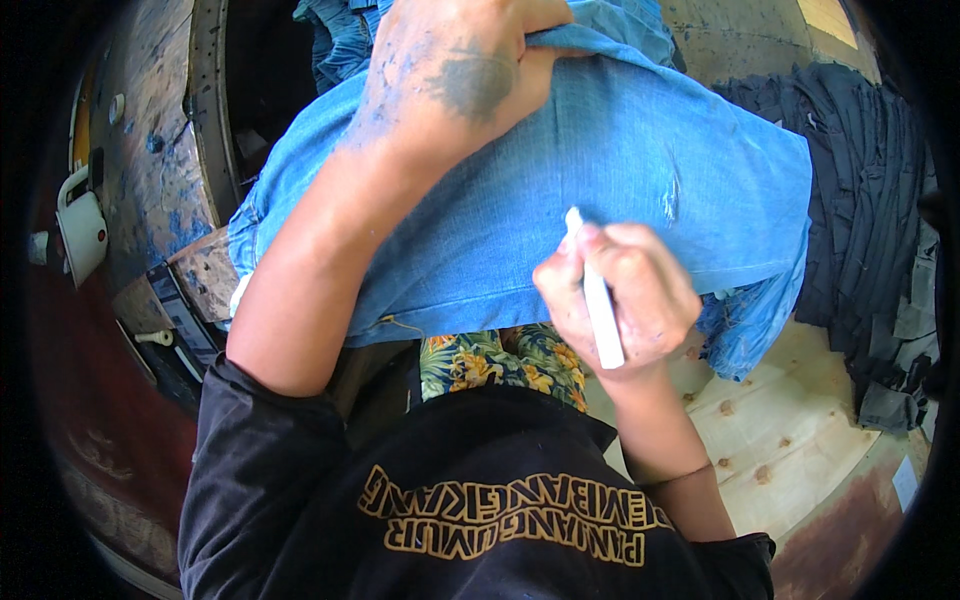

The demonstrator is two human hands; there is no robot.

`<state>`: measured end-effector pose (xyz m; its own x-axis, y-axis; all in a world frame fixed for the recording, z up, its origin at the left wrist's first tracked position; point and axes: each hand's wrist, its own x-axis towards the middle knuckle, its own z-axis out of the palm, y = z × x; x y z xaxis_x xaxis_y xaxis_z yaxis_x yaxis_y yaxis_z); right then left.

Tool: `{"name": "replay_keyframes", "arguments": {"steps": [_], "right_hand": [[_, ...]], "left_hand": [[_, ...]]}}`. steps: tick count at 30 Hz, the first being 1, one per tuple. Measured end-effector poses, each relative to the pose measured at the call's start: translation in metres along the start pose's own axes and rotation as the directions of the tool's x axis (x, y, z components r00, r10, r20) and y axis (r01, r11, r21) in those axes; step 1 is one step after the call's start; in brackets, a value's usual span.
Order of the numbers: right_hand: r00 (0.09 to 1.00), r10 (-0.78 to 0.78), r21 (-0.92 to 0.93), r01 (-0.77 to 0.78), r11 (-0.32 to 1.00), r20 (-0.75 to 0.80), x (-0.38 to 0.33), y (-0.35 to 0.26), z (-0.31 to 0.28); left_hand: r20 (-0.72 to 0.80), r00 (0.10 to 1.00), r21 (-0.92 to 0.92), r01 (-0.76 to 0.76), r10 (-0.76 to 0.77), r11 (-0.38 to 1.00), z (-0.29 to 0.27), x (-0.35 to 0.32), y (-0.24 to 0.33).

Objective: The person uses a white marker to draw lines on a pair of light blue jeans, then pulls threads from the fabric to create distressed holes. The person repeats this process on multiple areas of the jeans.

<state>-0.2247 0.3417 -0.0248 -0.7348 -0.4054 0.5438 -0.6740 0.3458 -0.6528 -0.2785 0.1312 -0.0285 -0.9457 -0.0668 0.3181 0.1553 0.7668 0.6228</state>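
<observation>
Colleague: What sits closest on your feed?

Operator: At the bottom I have the wearer's black shirt (470, 425), with yellow-outlined lettering, and the flowered shorts (455, 360) showing just past it.

Colleague: And the right hand (640, 295)?

Operator: I see it curled closed, slightly blurred, around a slim white stick (602, 320). One end juts out beyond the thumb; the other runs down toward the wrist. I can't tell whether the upper tip touches the blue denim garment (450, 250) beneath it.

Colleague: Where does that garment lie?

Operator: It's spread across the middle of my view, in front of the body and under both hands. A loose yellowish thread (403, 323) shows near its lower edge, and a frayed whitish patch (670, 197) right of centre.

Colleague: The left hand (455, 85)?

Operator: Farther up, closed, with thumb and finger pinching a fold of the garment. Its back carries a dark stain, and the upper edge of my view cuts part of it off.

Colleague: Beyond that?

Operator: I get crumpled denim (338, 45) at the top, a heap of dark cloth (855, 190) on the right, and on the left a blue-spotted board (150, 120) with a white jug-like container (84, 238) beside it.
</observation>
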Motion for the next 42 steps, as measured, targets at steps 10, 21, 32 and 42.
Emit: {"name": "replay_keyframes", "arguments": {"steps": [10,21,32,42], "right_hand": [[0.998,0.064,-0.041,-0.064,0.997,-0.006,0.034,0.015,0.024],[0.999,0.048,-0.012,-0.048,0.999,0.011,0.000,-0.006,-0.001],[0.998,0.049,-0.064,-0.050,0.997,-0.029,0.017,0.014,0.014],[0.993,-0.017,-0.016,0.015,1.000,-0.117,0.003,0.007,0.001]], "left_hand": [[0.041,0.997,0.033,0.064,-0.065,0.997,-0.003,0.003,0.009],[-0.018,0.999,-0.089,0.029,-0.031,0.996,-0.005,0.003,0.014],[0.032,0.996,-0.061,0.088,-0.086,0.994,-0.005,0.005,0.017],[-0.070,0.997,-0.037,-0.026,0.023,0.999,0.013,0.004,0.002]]}}
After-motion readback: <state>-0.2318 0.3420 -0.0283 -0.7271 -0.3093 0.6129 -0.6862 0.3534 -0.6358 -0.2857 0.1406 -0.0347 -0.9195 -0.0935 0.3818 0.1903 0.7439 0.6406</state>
